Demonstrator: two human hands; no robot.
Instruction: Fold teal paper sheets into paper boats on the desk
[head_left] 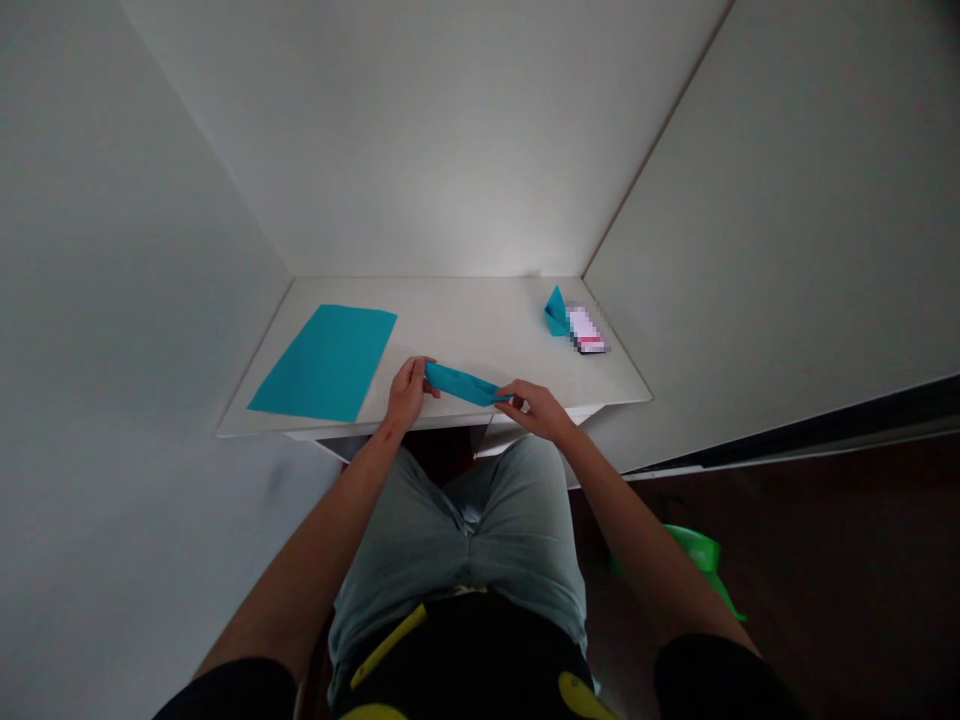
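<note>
A long, narrow strip of folded blue paper [461, 384] stretches between my two hands, over the front edge of the white desk [465, 320]. My left hand [409, 388] pinches its left end, with the thumb and fingers closed on it. At the other end my right hand [534, 407] grips the strip between thumb and fingertips. The strip slopes down a little toward the right. To the left lies a flat blue sheet of paper [328, 362]. A small folded blue paper boat [556, 313] stands at the back right of the desk.
Beside the paper boat lies a phone [586, 330] with a blurred-out screen. White walls close in the desk at the back and on the left, and a pale panel [780, 230] stands at its right. A green plastic object [694, 550] is on the dark floor at lower right.
</note>
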